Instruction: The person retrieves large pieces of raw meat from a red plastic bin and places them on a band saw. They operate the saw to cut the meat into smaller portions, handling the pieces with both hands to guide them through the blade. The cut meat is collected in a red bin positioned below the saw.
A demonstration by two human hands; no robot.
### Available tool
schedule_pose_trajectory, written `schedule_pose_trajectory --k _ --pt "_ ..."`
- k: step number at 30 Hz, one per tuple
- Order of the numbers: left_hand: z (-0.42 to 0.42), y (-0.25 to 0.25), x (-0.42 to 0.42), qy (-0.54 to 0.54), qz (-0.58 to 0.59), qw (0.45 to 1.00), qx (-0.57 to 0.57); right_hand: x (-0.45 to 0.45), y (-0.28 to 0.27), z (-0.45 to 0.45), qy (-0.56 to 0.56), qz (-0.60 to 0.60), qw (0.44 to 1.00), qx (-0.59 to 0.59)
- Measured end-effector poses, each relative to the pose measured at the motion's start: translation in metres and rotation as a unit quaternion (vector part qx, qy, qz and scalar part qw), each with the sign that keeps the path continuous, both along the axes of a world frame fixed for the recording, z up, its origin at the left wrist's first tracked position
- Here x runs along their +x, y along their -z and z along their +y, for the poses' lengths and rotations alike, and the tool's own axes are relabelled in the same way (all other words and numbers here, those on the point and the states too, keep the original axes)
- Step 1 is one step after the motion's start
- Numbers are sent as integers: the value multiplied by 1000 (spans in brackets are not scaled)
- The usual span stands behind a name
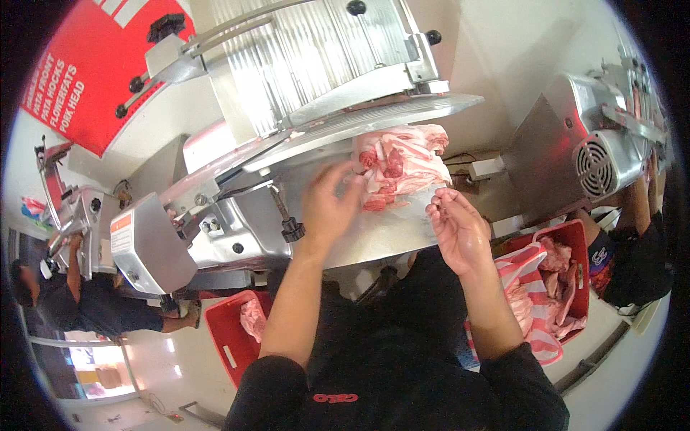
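Note:
A pile of raw, fatty meat slices (pixel 404 161) lies on the metal tray (pixel 372 240) of a meat slicer (pixel 323 64), just below its round blade (pixel 377 116). My left hand (pixel 331 202) is blurred at the left edge of the pile, its thumb and fingers apart with nothing visible between them. At the tray's right side, my right hand (pixel 458 229) is raised palm up with its fingers curled and the tips close together. Whether those fingertips pinch something small is unclear. A pale, film-like patch shows under the lower right of the meat.
Red crates of meat stand at lower left (pixel 234 334) and lower right (pixel 579 275), the right one with a striped plastic bag (pixel 531 301). More slicers are at far right (pixel 598 134) and left (pixel 89 215), a person (pixel 108 307) beside the left one and another (pixel 636 264) at right.

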State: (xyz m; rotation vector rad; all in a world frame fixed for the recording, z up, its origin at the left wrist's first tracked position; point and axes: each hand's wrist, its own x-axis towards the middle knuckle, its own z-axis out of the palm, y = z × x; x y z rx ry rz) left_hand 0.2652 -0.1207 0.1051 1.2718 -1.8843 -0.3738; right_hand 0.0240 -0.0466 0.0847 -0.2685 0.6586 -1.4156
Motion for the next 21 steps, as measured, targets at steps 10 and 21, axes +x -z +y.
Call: schedule_pose_trajectory --k 10,21 --pt "-24 21 3 -83 -146 983 69 0 2 2 12 626 758 -182" --pt "3 -21 13 -19 -254 935 248 19 3 -19 -93 854 472 -199"
